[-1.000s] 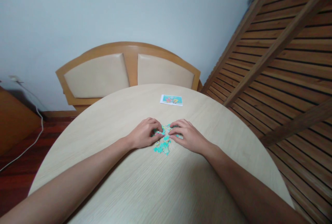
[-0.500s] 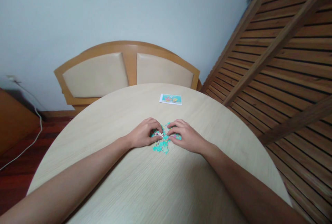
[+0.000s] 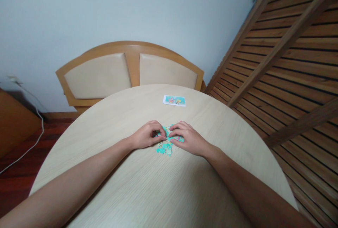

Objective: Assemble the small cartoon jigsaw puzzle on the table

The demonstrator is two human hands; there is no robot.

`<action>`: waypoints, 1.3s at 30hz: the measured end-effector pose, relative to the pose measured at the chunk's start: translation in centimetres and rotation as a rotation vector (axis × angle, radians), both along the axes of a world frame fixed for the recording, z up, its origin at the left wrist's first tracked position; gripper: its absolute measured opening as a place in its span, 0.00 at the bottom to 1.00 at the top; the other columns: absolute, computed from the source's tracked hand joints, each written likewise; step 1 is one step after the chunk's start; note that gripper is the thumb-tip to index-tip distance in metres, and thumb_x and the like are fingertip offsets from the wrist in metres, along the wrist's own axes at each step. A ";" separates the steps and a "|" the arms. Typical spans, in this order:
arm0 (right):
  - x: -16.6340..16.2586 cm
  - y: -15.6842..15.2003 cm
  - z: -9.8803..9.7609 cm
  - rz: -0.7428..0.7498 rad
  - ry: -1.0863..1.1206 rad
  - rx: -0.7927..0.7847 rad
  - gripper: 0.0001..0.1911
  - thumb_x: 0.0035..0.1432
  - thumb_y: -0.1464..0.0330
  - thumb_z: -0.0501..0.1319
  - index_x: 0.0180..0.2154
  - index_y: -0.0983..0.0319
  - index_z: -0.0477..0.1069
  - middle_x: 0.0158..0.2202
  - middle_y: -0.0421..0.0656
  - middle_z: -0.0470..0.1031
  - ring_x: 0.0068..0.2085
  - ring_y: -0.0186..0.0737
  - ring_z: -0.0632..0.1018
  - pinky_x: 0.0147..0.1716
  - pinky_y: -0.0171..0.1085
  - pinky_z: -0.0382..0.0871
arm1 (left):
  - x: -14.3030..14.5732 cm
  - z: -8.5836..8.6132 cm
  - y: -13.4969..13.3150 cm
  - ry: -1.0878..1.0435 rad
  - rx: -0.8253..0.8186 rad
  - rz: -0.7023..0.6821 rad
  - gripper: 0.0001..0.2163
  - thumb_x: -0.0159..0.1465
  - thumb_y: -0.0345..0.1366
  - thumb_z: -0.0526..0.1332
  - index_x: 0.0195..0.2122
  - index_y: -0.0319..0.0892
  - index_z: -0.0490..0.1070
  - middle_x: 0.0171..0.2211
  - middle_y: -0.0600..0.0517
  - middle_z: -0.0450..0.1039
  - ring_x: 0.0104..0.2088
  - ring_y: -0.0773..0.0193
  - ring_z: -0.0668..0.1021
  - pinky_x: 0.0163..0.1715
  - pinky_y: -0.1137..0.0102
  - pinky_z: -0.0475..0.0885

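A small pile of jigsaw puzzle pieces (image 3: 165, 148), mostly turquoise with some pink, yellow and pale ones, lies on the round table between my hands. My left hand (image 3: 149, 134) reaches in from the left, its thumb and index fingertip pinched together on a puzzle piece that they mostly hide. From the right, my right hand (image 3: 188, 138) rests over the pile with its fingers apart, the tips close to or touching loose pieces. I see nothing gripped in it. Both hands cover part of the pile.
A picture card (image 3: 174, 100) with cartoon figures lies beyond the pile on the pale wooden table (image 3: 148, 185). A padded headboard (image 3: 134, 62) stands behind the table. Wooden slats (image 3: 285, 59) lean at the right, and a white cable (image 3: 39, 136) hangs at the left.
My left thumb and index finger have closed together around a puzzle piece that showed between them before. My right hand has barely moved.
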State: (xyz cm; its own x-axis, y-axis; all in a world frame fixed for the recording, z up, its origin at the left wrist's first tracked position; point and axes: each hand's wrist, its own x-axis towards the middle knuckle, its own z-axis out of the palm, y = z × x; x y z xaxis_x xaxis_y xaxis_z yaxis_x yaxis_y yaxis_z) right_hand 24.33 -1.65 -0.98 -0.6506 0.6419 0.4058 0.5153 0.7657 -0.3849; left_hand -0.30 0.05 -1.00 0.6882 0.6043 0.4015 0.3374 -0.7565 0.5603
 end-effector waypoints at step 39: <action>0.6 0.4 0.5 0.037 -0.020 0.072 0.07 0.66 0.66 0.61 0.35 0.59 0.77 0.40 0.44 0.80 0.45 0.43 0.77 0.54 0.48 0.68 | -4.4 3.7 0.9 0.377 -0.073 0.111 0.16 0.60 0.45 0.66 0.45 0.42 0.75 0.39 0.49 0.77 0.36 0.61 0.77 0.36 0.69 0.71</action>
